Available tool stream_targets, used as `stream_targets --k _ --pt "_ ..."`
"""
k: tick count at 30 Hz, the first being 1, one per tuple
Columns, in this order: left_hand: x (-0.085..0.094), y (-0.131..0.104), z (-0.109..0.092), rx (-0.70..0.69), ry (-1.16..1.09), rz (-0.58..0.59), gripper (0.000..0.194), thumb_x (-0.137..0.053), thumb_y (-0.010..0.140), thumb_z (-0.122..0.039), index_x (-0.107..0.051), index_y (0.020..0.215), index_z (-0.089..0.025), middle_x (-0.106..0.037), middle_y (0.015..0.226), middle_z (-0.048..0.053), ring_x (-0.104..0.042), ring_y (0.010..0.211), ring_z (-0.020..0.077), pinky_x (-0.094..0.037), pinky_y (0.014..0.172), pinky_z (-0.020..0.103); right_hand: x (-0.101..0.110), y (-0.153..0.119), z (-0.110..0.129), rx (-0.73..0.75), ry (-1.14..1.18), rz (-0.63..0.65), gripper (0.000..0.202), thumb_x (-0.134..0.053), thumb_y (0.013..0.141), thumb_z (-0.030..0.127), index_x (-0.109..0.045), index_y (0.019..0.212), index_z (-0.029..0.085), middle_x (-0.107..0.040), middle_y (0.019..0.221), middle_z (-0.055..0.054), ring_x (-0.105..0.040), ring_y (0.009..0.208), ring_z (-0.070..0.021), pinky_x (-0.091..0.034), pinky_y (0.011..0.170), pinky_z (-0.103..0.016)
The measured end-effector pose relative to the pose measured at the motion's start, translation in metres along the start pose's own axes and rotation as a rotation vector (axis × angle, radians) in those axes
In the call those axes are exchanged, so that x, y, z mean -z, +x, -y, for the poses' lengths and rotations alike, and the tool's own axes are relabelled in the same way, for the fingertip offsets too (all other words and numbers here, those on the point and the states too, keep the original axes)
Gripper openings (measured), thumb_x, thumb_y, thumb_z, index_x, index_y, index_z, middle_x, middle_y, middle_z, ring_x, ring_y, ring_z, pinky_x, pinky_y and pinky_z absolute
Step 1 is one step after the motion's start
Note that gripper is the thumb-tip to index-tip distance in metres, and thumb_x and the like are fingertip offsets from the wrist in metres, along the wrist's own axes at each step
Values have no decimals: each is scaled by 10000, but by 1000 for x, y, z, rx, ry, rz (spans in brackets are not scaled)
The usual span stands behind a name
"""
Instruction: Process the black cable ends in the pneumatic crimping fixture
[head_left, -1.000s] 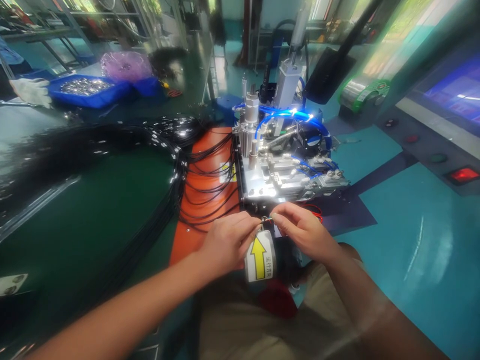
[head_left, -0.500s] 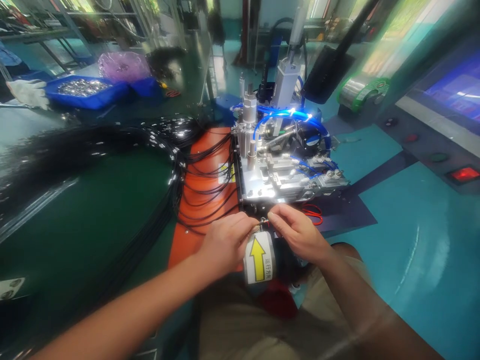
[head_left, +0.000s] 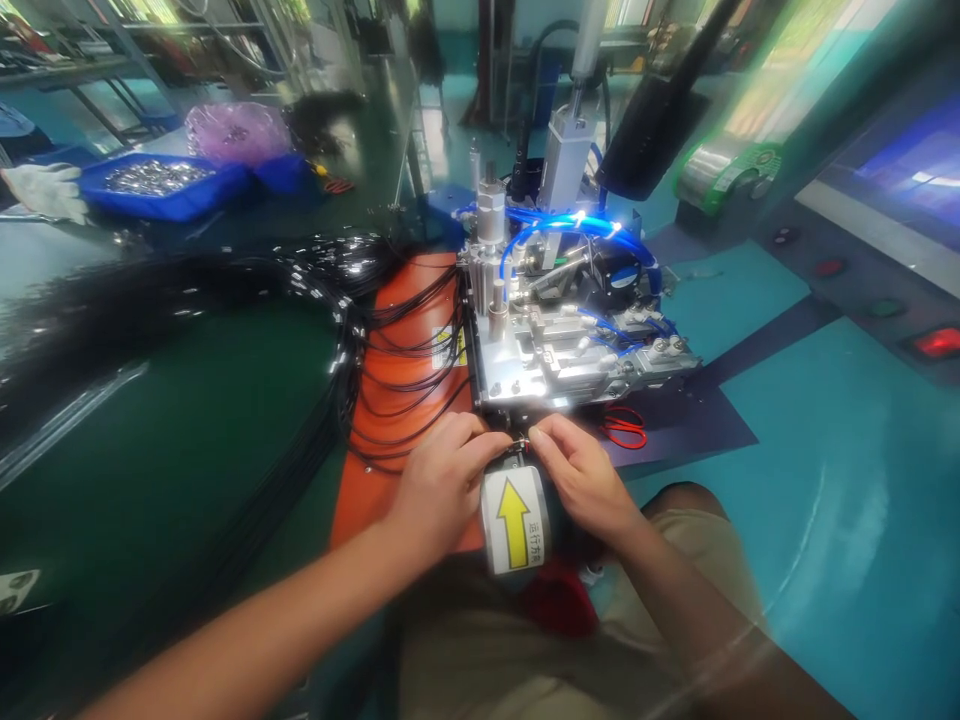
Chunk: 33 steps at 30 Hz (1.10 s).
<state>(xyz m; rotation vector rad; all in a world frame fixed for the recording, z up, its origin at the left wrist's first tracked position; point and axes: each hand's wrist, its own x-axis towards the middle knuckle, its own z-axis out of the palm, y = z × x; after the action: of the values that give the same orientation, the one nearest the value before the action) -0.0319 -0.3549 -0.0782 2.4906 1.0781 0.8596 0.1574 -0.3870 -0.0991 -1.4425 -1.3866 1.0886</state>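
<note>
My left hand (head_left: 442, 475) is closed, its thumb and forefinger pinching a thin dark cable end (head_left: 519, 443). From the right, my right hand (head_left: 581, 470) pinches the same small piece, where a bit of red shows. The fingertips cover most of it, so its fine detail is hidden. Just below the fingers sits a rounded part with a white label and a yellow arrow (head_left: 514, 520). Beyond both hands stands a metal machine (head_left: 517, 375) with pneumatic cylinders and blue tubes (head_left: 592, 228).
Black cables (head_left: 315, 430) lie in a large bundle on the left, their ends crossing an orange plate (head_left: 390, 400). Red-handled scissors (head_left: 624, 428) lie right of my hands. A blue tray (head_left: 161, 195) of metal parts, a solder-like spool (head_left: 724, 175) and a control panel (head_left: 885, 290) stand farther off.
My hands have drawn slightly closer together around the cable end, and my right hand has shifted a little left. The view has moved slightly.
</note>
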Motion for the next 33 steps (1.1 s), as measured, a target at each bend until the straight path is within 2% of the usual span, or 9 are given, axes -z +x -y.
stream_targets --k 16,33 --pt "-1 2 -1 37 82 27 235 -502 928 -113 -723 966 -183 -476 719 14 -478 711 161 -372 623 254 -1 3 -5 -11 -8 3 310 -450 991 414 -481 760 210 -447 710 39 -420 675 -133 -362 621 -249" --pt "-2 2 -1 59 83 42 249 -484 932 -128 -728 949 -177 -489 726 22 -492 725 168 -385 630 260 -2 2 -6 -23 -16 -3 304 -444 997 413 -499 777 211 -462 712 36 -438 675 -134 -371 626 -242"
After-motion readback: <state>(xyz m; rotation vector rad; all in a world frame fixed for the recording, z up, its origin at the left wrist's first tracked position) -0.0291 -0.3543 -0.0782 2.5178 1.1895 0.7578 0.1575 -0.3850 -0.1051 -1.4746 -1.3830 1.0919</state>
